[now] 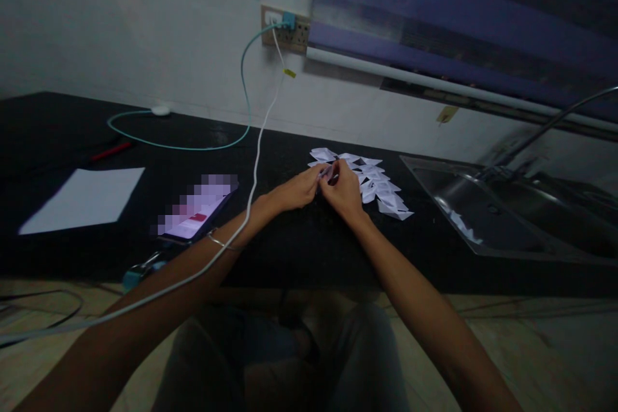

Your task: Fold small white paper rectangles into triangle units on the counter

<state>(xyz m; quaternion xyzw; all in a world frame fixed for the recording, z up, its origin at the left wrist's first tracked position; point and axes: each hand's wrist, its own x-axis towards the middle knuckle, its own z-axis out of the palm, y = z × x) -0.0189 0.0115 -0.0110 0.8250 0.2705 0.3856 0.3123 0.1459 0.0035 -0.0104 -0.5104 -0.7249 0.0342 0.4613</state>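
My left hand and my right hand meet over the black counter, fingers closed in a pinch on one small folded paper piece. Most of that piece is hidden by my fingers. Right behind and to the right of my hands lies a group of several white folded paper pieces, pointed in shape and set close together in rows. A bracelet sits on my left wrist.
Left on the counter are a white paper sheet, a lit phone and a red-handled tool. A white cable crosses my left forearm. A metal sink is at right; a teal cable runs to the wall outlet.
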